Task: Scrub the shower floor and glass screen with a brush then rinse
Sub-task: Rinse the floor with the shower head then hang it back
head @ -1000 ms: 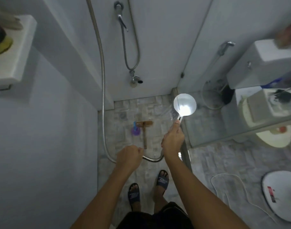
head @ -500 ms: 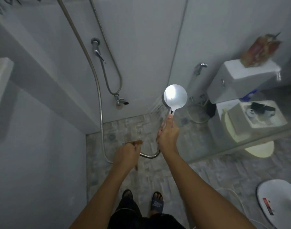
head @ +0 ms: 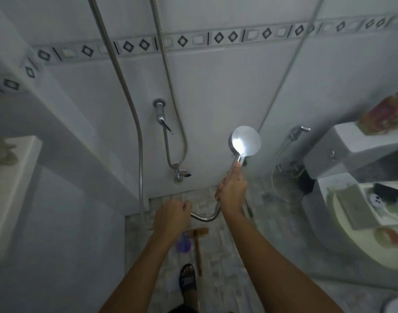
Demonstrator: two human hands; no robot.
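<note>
We see both arms reaching forward into the shower stall. The right hand (head: 231, 192) is wrapped around the handle of the shower head (head: 245, 141), holding it upright with its round shiny back toward us, in front of the far tiled wall (head: 216, 86). The left hand (head: 173, 215) is closed in a fist around the metal hose (head: 204, 216), which sags in a short loop between the two hands; the hands are near each other but apart. From the left fist the hose goes left and then climbs the wall out of view at the top.

On the stone-patterned shower floor (head: 220, 256), near us and just below the left hand, lies the brush (head: 198, 242), its wooden head far and its handle pointing toward us. A purple object (head: 183, 245) sits just left of it, partly hidden by the left forearm; we cannot tell what it is. A foot in a dark sandal (head: 188, 279) stands just nearer than the brush handle.

On the far wall a tap (head: 161, 116) sticks out, with a second thinner hose looping beneath it. To the right, the glass screen (head: 283, 154) separates the stall from the toilet (head: 362, 211), which shows hazily through it. A white ledge (head: 12, 188) runs along the left.
</note>
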